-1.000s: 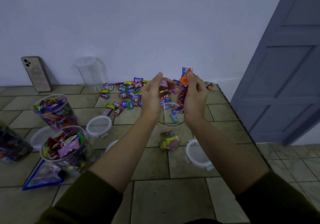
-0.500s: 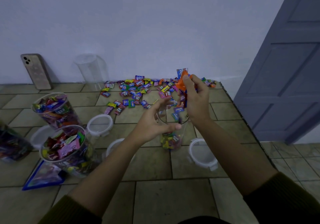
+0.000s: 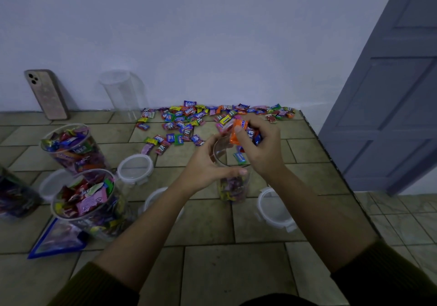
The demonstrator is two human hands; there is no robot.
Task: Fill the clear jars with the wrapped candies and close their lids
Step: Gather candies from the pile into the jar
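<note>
A clear jar [image 3: 233, 188] stands mid-table, with candies only at its bottom. My left hand [image 3: 205, 166] grips its rim from the left. My right hand [image 3: 257, 147] hovers over the jar's mouth and holds a bunch of wrapped candies [image 3: 238, 132], orange and blue ones showing. A green candy [image 3: 240, 158] sits just below that hand, inside the jar's mouth. A pile of loose candies [image 3: 189, 116] lies along the wall behind. Two full jars [image 3: 73, 147] [image 3: 87, 201] stand open at the left. An empty clear jar [image 3: 123, 93] stands by the wall.
White lids lie about: one [image 3: 136, 167] left of the jar, one [image 3: 274, 208] to its right, one [image 3: 151, 201] under my left forearm, one [image 3: 50, 184] far left. A phone [image 3: 46, 94] leans on the wall. A blue bag [image 3: 56, 239] lies front left. The table's edge [image 3: 331, 159] runs along the right.
My left hand dropped from beside the right hand and took hold of the jar's rim. My right hand came down with its candies to the jar's mouth.
</note>
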